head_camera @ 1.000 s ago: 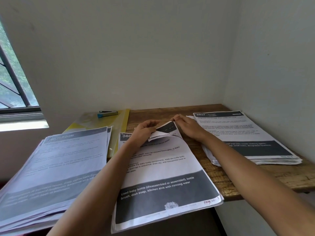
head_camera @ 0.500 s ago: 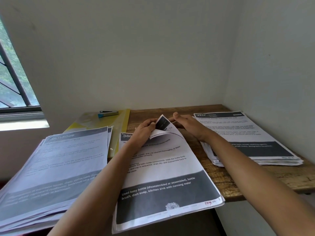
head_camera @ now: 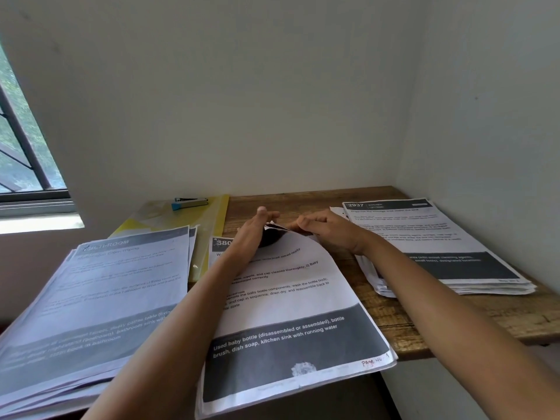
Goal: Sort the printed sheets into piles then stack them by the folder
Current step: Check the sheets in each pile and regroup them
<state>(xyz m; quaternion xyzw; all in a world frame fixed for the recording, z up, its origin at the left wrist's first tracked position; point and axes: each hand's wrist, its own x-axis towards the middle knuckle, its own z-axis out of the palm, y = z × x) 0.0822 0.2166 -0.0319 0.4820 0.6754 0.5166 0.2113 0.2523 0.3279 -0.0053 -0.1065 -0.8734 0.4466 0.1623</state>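
Three piles of printed sheets lie on the wooden table (head_camera: 400, 325): a left pile (head_camera: 100, 301) headed "Multi-Room", a middle pile (head_camera: 291, 316) about a baby bottle, and a right pile (head_camera: 439, 256) headed "2937 Kitchen". The middle pile's top sheet has its far right corner (head_camera: 274, 230) curled up and back. My left hand (head_camera: 257, 230) reaches over that far edge with straight fingers against the curled corner. My right hand (head_camera: 328, 228) pinches the same corner from the right with curled fingers. A yellow folder (head_camera: 216, 225) lies behind the left pile.
A small blue and silver stapler (head_camera: 189, 203) sits on the folder near the wall. The table stands in a corner, with walls behind and to the right. A window (head_camera: 18, 165) is at the left. The left and middle piles overhang the table's near edge.
The lifted corner of the middle pile's top sheet has dropped lower and flatter. My left hand's fingers have straightened over it, and my right hand has closed in on the corner.
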